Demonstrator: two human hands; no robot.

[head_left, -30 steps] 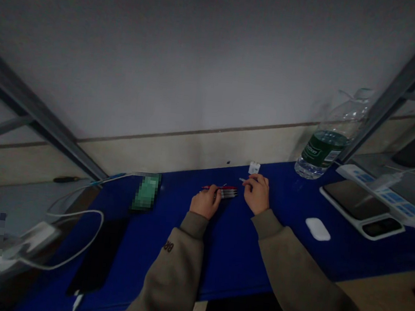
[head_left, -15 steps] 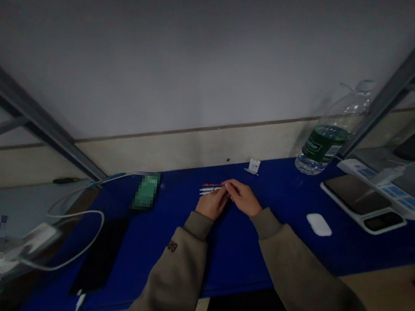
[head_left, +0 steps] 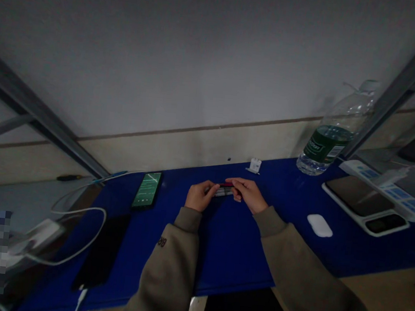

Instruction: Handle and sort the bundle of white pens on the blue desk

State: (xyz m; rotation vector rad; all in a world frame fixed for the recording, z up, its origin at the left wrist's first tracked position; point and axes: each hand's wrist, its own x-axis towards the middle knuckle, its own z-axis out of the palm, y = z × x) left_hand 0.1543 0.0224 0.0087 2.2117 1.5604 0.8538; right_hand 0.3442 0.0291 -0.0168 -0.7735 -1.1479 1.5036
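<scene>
Fingers [head_left: 212, 190] of left hand [head_left: 198, 196] and right hand [head_left: 250, 194] are clamped on opposite ends of slim red and white-grey plastic pens [head_left: 223, 191], already bunched side by side between them, one thin silvery stick [head_left: 253, 171] lying unbunched beyond the right fingertips.

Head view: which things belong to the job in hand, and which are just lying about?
In the job: pens, held between the left hand and right hand.

Just lying about: lit phone, bottle, white rounded case, power strip, white-framed device.

Dim light; soft, grainy edges
</scene>
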